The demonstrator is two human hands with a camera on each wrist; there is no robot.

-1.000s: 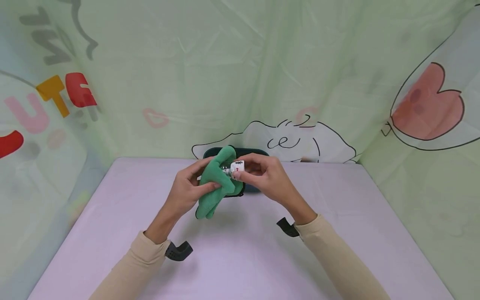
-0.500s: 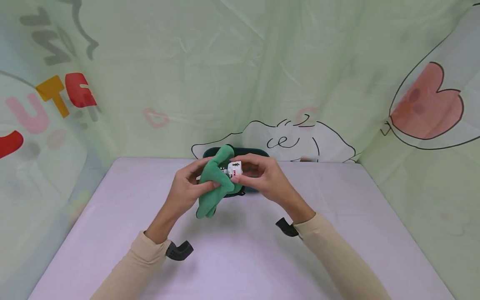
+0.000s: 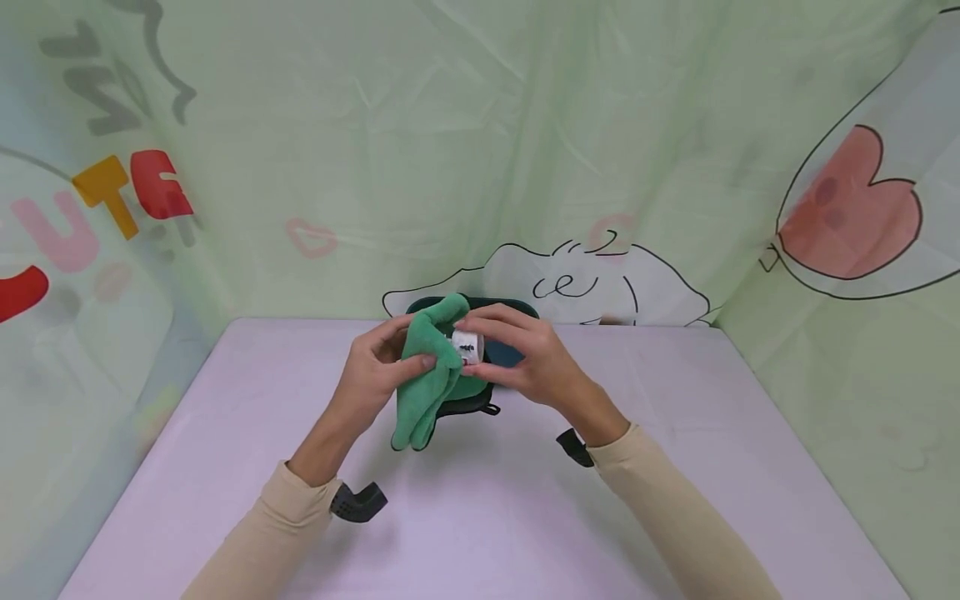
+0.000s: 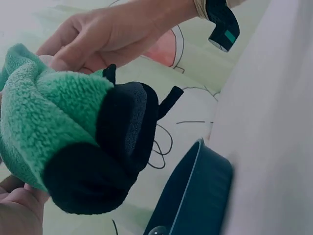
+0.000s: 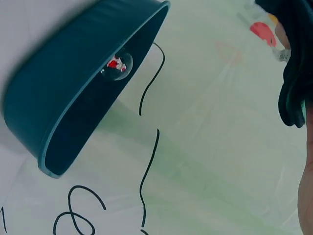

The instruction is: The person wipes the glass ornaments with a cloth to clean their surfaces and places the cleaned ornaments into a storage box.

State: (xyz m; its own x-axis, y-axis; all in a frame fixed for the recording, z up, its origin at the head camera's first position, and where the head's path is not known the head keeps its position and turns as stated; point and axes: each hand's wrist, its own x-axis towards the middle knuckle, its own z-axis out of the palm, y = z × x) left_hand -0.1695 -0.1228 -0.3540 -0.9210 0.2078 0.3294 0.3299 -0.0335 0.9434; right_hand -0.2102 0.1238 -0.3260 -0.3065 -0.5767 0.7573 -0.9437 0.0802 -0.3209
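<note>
My left hand (image 3: 367,367) grips a fuzzy green cleaning cloth (image 3: 423,375) with dark trim, folded over a small snow globe. That globe shows only its white printed base (image 3: 468,346) in the head view; the cloth covers its dome. From the right, my right hand (image 3: 536,358) pinches the base between thumb and fingers. The cloth's dark underside and a black loop hang down in the left wrist view, where the globe is mostly hidden. Both hands are raised above the table, in front of a dark teal basin (image 3: 506,354).
Inside the basin (image 5: 49,98), at the table's back edge, sits another snow globe (image 5: 118,64) with a red and white figure. A pale lilac cover lies over the table (image 3: 480,517). Printed green sheets (image 3: 450,150) stand behind and at the sides.
My right hand has turned the white base, so different printing faces up, and its fingers have shifted slightly left. The cloth hangs a little lower and more of its dark edge shows.
</note>
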